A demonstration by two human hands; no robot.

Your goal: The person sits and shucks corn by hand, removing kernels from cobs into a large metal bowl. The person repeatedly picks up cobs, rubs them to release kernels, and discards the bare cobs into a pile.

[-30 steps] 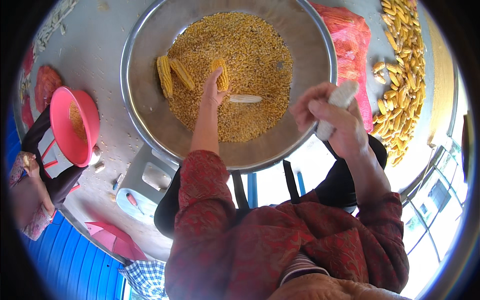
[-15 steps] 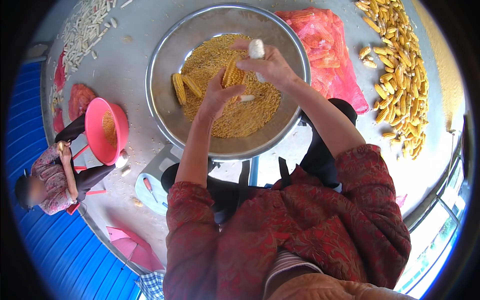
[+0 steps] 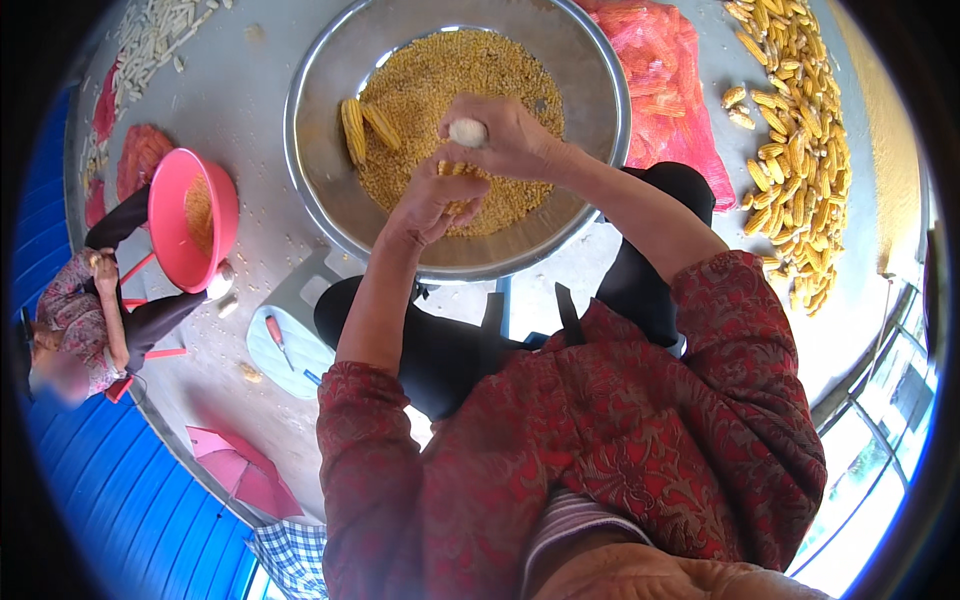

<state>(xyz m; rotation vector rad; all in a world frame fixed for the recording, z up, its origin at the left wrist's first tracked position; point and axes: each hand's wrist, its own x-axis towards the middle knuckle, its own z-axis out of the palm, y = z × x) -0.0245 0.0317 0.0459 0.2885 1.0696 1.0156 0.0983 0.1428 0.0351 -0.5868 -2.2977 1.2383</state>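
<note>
Both of my hands are over a large steel basin [image 3: 590,215] that holds loose yellow kernels [image 3: 460,62]. My left hand [image 3: 425,205] is closed around a yellow corn cob [image 3: 462,172], which shows between thumb and fingers. Just above it, my right hand [image 3: 510,140] grips a bare white corncob [image 3: 467,132], its pale end facing up. The two hands touch or nearly touch, and the lower part of the white cob is hidden. Two more yellow cobs [image 3: 352,130] rest on the kernels at the basin's left side.
Right of the basin lies a red mesh sack [image 3: 655,80] of corn, with a long heap of cobs [image 3: 800,170] beyond. At left, another person [image 3: 85,320] sits by a pink basin [image 3: 228,215]. A screwdriver [image 3: 275,330] lies on a pale stool [image 3: 260,355]. Stripped cobs [image 3: 150,50] lie far left.
My hands have come together, the right one moving down and left with the white cob onto the yellow cob. The whole view has shifted slightly. The white piece seen among the kernels is now out of sight.
</note>
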